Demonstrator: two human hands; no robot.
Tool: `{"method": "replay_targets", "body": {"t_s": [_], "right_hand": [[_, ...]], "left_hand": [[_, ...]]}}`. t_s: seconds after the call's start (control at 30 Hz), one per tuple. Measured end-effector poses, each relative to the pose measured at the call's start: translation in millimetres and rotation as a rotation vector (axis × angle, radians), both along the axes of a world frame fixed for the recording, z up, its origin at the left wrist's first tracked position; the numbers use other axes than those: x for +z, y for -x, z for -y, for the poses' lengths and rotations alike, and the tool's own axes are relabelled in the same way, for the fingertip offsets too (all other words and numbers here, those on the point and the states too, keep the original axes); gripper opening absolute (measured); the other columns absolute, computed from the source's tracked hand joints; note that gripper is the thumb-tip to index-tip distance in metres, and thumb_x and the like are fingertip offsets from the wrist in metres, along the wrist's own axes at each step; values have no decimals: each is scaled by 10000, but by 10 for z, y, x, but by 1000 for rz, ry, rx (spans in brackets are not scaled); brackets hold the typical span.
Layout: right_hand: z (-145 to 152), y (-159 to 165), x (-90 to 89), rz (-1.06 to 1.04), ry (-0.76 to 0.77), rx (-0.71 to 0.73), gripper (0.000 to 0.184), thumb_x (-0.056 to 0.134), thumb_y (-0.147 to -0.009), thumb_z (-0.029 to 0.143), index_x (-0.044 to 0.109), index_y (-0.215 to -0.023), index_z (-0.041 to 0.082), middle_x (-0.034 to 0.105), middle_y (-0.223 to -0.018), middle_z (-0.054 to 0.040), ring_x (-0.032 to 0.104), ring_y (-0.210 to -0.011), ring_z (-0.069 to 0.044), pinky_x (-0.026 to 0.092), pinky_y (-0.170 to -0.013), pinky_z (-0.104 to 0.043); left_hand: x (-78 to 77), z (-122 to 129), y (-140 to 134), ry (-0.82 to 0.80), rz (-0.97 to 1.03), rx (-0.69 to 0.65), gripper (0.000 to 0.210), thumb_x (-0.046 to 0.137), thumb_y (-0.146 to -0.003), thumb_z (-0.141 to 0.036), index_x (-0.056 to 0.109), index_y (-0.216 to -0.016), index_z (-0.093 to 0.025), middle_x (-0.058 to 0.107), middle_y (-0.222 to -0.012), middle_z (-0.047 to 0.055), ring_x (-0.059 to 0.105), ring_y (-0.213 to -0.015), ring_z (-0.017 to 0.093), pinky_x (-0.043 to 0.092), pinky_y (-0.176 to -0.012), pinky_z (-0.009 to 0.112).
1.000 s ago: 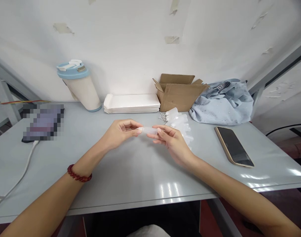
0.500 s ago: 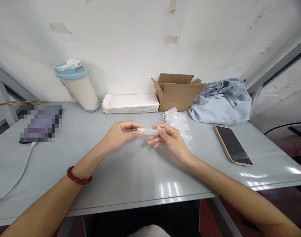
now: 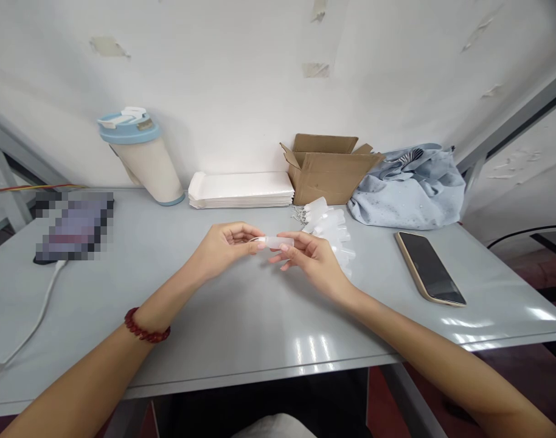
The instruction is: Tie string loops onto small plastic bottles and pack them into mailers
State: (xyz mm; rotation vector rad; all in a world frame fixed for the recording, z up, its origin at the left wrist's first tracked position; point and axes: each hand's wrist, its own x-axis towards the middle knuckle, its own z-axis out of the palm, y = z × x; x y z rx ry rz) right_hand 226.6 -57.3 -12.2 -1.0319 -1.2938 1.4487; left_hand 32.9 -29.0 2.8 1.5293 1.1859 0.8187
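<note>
Between my two hands, just above the table, is a small translucent white plastic piece (image 3: 272,243), long and narrow, with a thin white cord at its left end. My left hand (image 3: 221,249) pinches that corded end between thumb and forefinger. At the right end, my right hand (image 3: 317,258) has its thumb and forefinger closed on the piece, its other fingers loosely bent below. Behind my right hand lies a pile of similar translucent white pieces (image 3: 330,226), with thin cords gathered at the upper left.
Along the wall stand a cream tumbler (image 3: 145,164) with a blue lid, a stack of white envelopes or flat boxes (image 3: 241,190), an open cardboard box (image 3: 335,176) and a light blue cloth (image 3: 410,191). A phone (image 3: 430,267) lies right, a charging device (image 3: 75,228) left.
My right thumb and fingers have shifted slightly along the white piece, uncovering more of its right end. My left hand keeps its pinch in nearly the same place.
</note>
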Motion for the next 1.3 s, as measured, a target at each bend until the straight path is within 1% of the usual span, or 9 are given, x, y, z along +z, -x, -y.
{"method": "replay_targets", "body": {"t_s": [0.23, 0.37, 0.47, 0.57, 0.77, 0.97, 1.07, 1.17, 1.3], "right_hand": [[0, -15, -1, 96, -45, 15, 332, 591, -840, 470, 630, -943, 156, 716, -798, -52, 686, -619, -151, 478, -524, -241], [8, -16, 8, 59, -53, 9, 331, 593, -840, 470, 623, -961, 164, 723, -822, -56, 688, -632, -150, 486, -539, -245], [9, -16, 18, 40, -53, -2, 350, 609, -824, 474, 614, -984, 162, 723, -814, -55, 685, -632, -151, 493, -542, -248], [2, -21, 24, 55, -60, -2, 364, 601, -825, 489, 609, -965, 153, 712, -784, -52, 679, -616, -149, 485, -530, -242], [-8, -34, 29, 153, -74, 18, 398, 524, -859, 546, 559, -763, 161, 654, -617, -24, 635, -513, -137, 431, -446, -222], [-31, -44, 53, 171, -41, 40, 415, 501, -863, 567, 529, -753, 169, 619, -520, -5, 605, -462, -134, 423, -424, -218], [-42, -57, 72, 150, -59, 41, 392, 514, -863, 548, 534, -774, 166, 644, -583, -15, 620, -498, -134, 438, -449, -222], [-47, -73, 78, 138, -102, 43, 350, 515, -878, 503, 565, -889, 156, 666, -675, -26, 625, -531, -130, 455, -485, -235], [-58, -100, 45, 234, -226, 30, 316, 511, -900, 434, 569, -1037, 155, 664, -746, -30, 619, -572, -126, 465, -514, -244]], "left_hand": [[15, 7, 3, -49, 28, -1, 256, 783, -642, -366, 680, -794, -187, 704, -825, 26, 638, -835, 198, 518, -786, 316], [16, 13, -2, -20, 25, -90, 260, 671, -774, -433, 699, -854, -187, 699, -826, 24, 643, -783, 167, 519, -765, 291], [12, 14, -2, 52, -7, -156, 339, 594, -828, -473, 678, -727, -160, 671, -717, 21, 627, -655, 143, 519, -669, 270], [18, 25, 3, 56, -38, -179, 386, 572, -839, -483, 641, -654, -150, 641, -659, 13, 589, -573, 122, 500, -611, 260], [31, 81, -11, -90, -70, -117, 242, 659, -785, -415, 683, -794, -173, 662, -739, 4, 599, -689, 139, 491, -673, 255], [39, 118, -47, -206, -96, -43, 207, 676, -775, -376, 700, -847, -183, 702, -867, 19, 616, -811, 166, 485, -735, 259], [45, 110, -52, -160, -95, -91, 264, 632, -810, -420, 693, -830, -164, 695, -831, 33, 617, -767, 165, 491, -700, 268], [29, 90, -50, -75, -45, -168, 375, 532, -868, -481, 678, -797, -144, 677, -773, 45, 612, -692, 160, 498, -653, 289], [-6, 67, -48, 71, 49, -174, 407, 505, -876, -519, 658, -836, -144, 644, -717, 31, 607, -642, 159, 493, -614, 303]]}}
